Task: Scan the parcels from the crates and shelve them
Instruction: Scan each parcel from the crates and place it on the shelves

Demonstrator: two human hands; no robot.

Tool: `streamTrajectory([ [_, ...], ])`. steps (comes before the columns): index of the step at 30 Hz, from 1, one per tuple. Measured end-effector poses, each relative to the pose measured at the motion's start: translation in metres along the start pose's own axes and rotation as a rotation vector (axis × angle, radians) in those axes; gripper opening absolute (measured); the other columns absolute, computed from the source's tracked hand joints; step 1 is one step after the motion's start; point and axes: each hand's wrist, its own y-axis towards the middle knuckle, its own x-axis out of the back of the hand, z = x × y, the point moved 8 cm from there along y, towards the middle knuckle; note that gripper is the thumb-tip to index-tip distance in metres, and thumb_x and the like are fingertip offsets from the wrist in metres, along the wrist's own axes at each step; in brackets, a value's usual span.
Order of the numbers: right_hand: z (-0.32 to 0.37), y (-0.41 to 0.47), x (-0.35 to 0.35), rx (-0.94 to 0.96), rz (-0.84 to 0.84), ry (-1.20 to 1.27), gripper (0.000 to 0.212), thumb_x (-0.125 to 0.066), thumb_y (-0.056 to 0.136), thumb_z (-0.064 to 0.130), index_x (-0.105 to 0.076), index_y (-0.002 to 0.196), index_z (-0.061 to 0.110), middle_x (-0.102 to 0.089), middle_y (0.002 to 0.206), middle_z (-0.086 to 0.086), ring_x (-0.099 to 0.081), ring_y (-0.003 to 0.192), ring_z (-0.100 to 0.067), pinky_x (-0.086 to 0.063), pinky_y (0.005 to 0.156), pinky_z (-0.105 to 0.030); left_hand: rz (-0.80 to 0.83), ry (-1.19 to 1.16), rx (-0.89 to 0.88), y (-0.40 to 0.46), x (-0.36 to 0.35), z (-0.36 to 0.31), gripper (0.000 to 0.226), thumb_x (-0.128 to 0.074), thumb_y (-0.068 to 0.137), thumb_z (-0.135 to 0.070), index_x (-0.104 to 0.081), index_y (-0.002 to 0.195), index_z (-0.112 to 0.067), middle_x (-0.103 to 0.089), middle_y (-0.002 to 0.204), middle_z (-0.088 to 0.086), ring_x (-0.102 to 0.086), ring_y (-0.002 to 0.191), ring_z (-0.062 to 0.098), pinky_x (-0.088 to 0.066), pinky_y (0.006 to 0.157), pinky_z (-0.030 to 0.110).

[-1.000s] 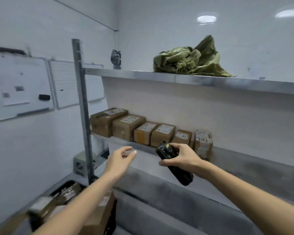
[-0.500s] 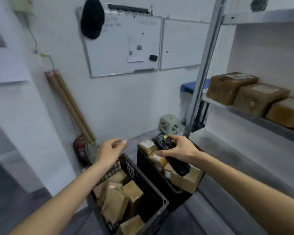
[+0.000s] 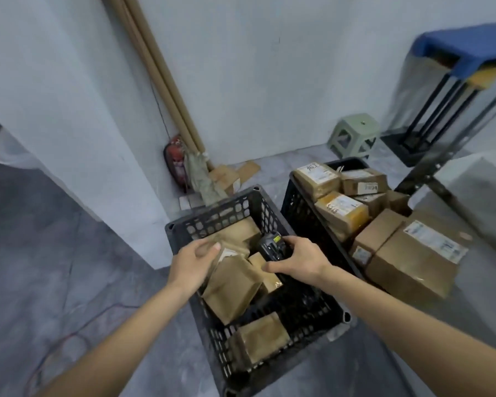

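Your right hand (image 3: pixel 299 260) grips the scanner (image 3: pixel 272 247), ready to scan; your left hand (image 3: pixel 194 257), fingers loosely curled, seemingly reaches for a parcel (image 3: pixel 232 285).

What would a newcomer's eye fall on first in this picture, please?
Most likely the two hands over the near black crate at centre: the right hand grips a black handheld scanner, while the left hand reaches with curled fingers toward the brown parcels inside it. Next, the second black crate to the right, piled high with labelled cardboard boxes. Behind, a pale green stool stands by the wall.
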Motion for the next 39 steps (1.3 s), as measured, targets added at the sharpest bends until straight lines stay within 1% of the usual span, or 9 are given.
streamTrajectory([
  [4,-0.053,0.041,-0.053,-0.131,0.067,0.028,0.066,-0.092,0.064,0.057,-0.072,0.118,0.024,-0.075,0.104,0.008,-0.069,0.101,-0.012,-0.058,0.092,-0.035,0.07,0.022,0.082,0.025,-0.037,0.053,0.06,-0.061,0.093,-0.055,-0.056,0.141,-0.02,-0.068,0.116,-0.003,-0.061,0.117,0.02,-0.046,0.101,0.034],
  [8,-0.091,0.066,-0.093,-0.221,0.102,0.136,0.095,-0.092,0.047,0.066,-0.068,0.127,0.022,-0.074,0.11,0.005,-0.069,0.105,-0.014,-0.057,0.092,-0.033,0.119,0.055,0.11,0.047,-0.063,0.082,0.061,-0.059,0.095,-0.054,-0.052,0.145,-0.019,-0.065,0.127,0.001,-0.057,0.122,0.02,-0.041,0.094,0.027],
  [14,-0.108,0.087,-0.126,-0.287,0.13,0.29,0.056,-0.092,0.072,0.046,-0.065,0.116,0.024,-0.072,0.105,0.003,-0.068,0.1,-0.014,-0.057,0.095,-0.034,0.169,0.072,0.129,0.07,-0.09,0.106,0.063,-0.058,0.095,-0.055,-0.048,0.149,-0.022,-0.058,0.142,0.004,-0.052,0.133,0.023,-0.037,0.102,0.029],
  [17,-0.105,0.092,-0.131,-0.271,0.137,0.362,0.039,-0.086,0.082,0.039,-0.061,0.109,0.026,-0.063,0.094,0.011,-0.061,0.086,-0.005,-0.053,0.078,-0.022,0.199,0.084,0.152,0.074,-0.099,0.112,0.064,-0.057,0.096,-0.055,-0.047,0.149,-0.021,-0.055,0.145,0.007,-0.05,0.135,0.023,-0.037,0.106,0.031],
  [20,-0.103,0.094,-0.13,-0.252,0.117,0.407,0.044,-0.086,0.083,0.04,-0.063,0.117,0.024,-0.065,0.098,0.01,-0.062,0.088,-0.001,-0.05,0.07,-0.016,0.187,0.087,0.167,0.076,-0.102,0.113,0.062,-0.056,0.096,-0.054,-0.05,0.146,-0.017,-0.056,0.144,0.006,-0.051,0.134,0.022,-0.038,0.106,0.031],
  [26,-0.095,0.089,-0.119,-0.223,0.077,0.444,0.03,-0.087,0.083,0.035,-0.058,0.09,0.034,-0.066,0.09,0.011,-0.063,0.082,-0.002,-0.051,0.064,-0.013,0.178,0.07,0.148,0.07,-0.099,0.112,0.061,-0.052,0.093,-0.065,-0.058,0.14,-0.025,-0.06,0.139,0.0,-0.054,0.129,0.022,-0.043,0.108,0.038],
  [31,-0.074,0.076,-0.101,-0.158,0.065,0.493,0.038,-0.09,0.079,0.036,-0.069,0.11,0.028,-0.071,0.099,0.008,-0.066,0.088,-0.003,-0.05,0.062,-0.01,0.173,-0.029,0.101,0.058,-0.08,0.093,0.063,-0.054,0.091,-0.066,-0.054,0.143,-0.029,-0.061,0.137,-0.006,-0.056,0.126,0.018,-0.045,0.109,0.042],
  [35,-0.054,0.058,-0.076,-0.09,0.048,0.512,0.045,-0.089,0.08,0.033,-0.064,0.118,0.028,-0.067,0.104,0.015,-0.061,0.088,0.006,-0.043,0.055,-0.002,0.133,-0.108,-0.006,0.049,-0.06,0.057,0.028,-0.06,0.093,-0.055,-0.061,0.112,-0.035,-0.07,0.116,-0.009,-0.066,0.106,0.01,-0.049,0.088,0.03],
  [39,-0.033,0.033,-0.045,-0.023,0.0,0.557,0.057,-0.091,0.078,0.034,-0.059,0.126,0.03,-0.065,0.109,0.016,-0.06,0.091,0.007,-0.045,0.06,-0.005,0.116,-0.21,-0.081,0.029,-0.045,0.017,0.023,-0.064,0.094,-0.044,-0.055,0.101,-0.023,-0.072,0.107,-0.006,-0.068,0.098,0.011,-0.054,0.093,0.039],
])
